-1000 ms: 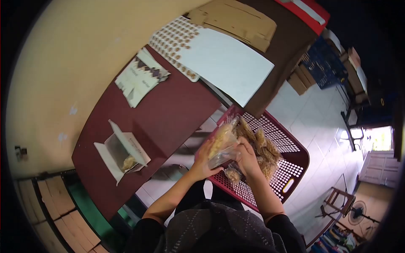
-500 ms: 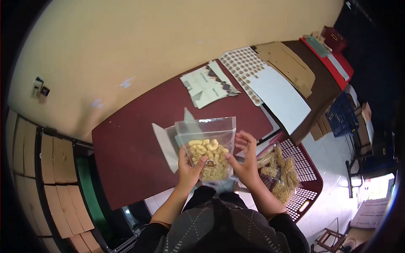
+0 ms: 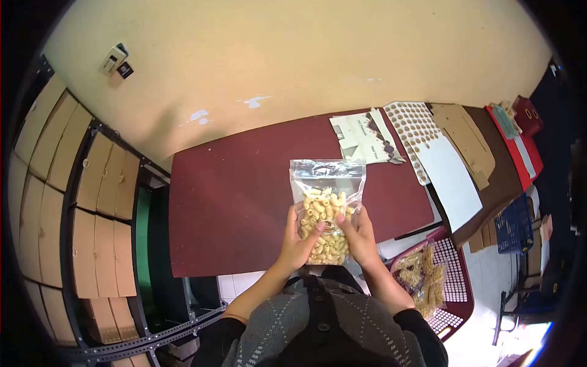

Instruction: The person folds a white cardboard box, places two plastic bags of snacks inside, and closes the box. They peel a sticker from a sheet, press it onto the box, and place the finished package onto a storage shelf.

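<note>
A clear zip pouch of curved macaroni [image 3: 318, 211] is held upright in front of me, over the near edge of the maroon table [image 3: 238, 202]. My left hand [image 3: 298, 244] is closed on its left side, thumb pressed on the front. On the right side my right hand [image 3: 361, 241] grips it the same way, fingers behind the plastic. Between the two thumbs shows a small round sticker [image 3: 328, 227] on the pouch. The pouch's top strip stands flat above the macaroni.
White printed cartons [image 3: 367, 137] lie flat at the table's back, beside a sheet of round stickers [image 3: 413, 125] and flat cardboard [image 3: 461, 137]. A maroon basket [image 3: 455, 269] with bagged noodles [image 3: 422, 278] stands low at right. Shelved brown boxes [image 3: 101, 251] line the left.
My right fingers, raised off the pouch before, now wrap its side. The white open carton behind the pouch is no longer visible. The view has turned, and the pouch appears straighter.
</note>
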A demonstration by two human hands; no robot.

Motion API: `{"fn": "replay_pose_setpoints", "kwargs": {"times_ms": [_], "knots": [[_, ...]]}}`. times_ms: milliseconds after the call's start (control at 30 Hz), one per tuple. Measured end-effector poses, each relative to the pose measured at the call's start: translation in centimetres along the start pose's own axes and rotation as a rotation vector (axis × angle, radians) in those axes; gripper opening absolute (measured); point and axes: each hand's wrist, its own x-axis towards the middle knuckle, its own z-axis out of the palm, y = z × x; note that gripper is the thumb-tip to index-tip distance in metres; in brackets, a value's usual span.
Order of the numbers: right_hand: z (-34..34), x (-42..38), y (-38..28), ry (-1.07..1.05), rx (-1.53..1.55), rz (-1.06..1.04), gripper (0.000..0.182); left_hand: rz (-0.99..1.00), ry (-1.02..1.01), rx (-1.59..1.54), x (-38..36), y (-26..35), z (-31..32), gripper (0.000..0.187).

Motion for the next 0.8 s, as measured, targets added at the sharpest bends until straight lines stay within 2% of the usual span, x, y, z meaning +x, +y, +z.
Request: {"fn": "replay_pose_setpoints", "kwargs": {"times_ms": [67, 100, 133, 200, 267, 400, 500, 567, 600, 700, 800], "knots": [[-1.2, 1.1, 1.0, -0.018, 0.127, 0.286, 0.049, -0.141, 0.031, -0.215, 0.3, 0.1, -1.0, 0.052], [-0.5, 1.9, 0.4, -0.028, 0.217, 0.322, 0.055, -0.147, 0.08, -0.259, 0.5, 0.7, -0.8, 0.052], [0.2, 2.2, 0.1, -0.049, 0.218, 0.327, 0.055, -0.137, 0.098, -0.255, 0.7, 0.5, -1.1, 0.052], [1.3, 2.7, -0.2, -0.186, 0.008, 0.162, 0.063, 0.035, 0.094, 0.129, 1.0, 0.1, -1.6, 0.052], [1.7, 3.5, 0.1, -0.244, -0.033, 0.125, 0.067, -0.011, 0.149, 0.086, 1.2, 0.5, -1.6, 0.05], [1.2, 5.4, 0.1, -0.297, 0.03, 0.26, 0.062, -0.018, 0.182, -0.051, 2.5, -0.5, -2.3, 0.041], [0.9, 6.2, -0.7, -0.238, 0.013, 0.338, 0.061, -0.011, 0.174, -0.071, 3.5, -0.3, -1.8, 0.048], [0.7, 6.6, -1.1, -0.23, 0.047, 0.166, 0.057, -0.018, 0.079, -0.072, 3.8, 1.0, -0.9, 0.064], [0.4, 6.9, -1.3, -0.228, 0.042, 0.162, 0.057, -0.015, 0.075, -0.076, 4.0, 1.3, -0.7, 0.064], [-0.6, 7.2, -2.3, -0.162, 0.019, 0.266, 0.051, -0.037, -0.052, 0.119, 4.8, 1.2, -0.4, 0.087], [-1.5, 8.1, -1.9, -0.082, 0.048, 0.282, 0.055, -0.012, -0.137, 0.139, 5.7, 1.3, -0.2, 0.09]]}}
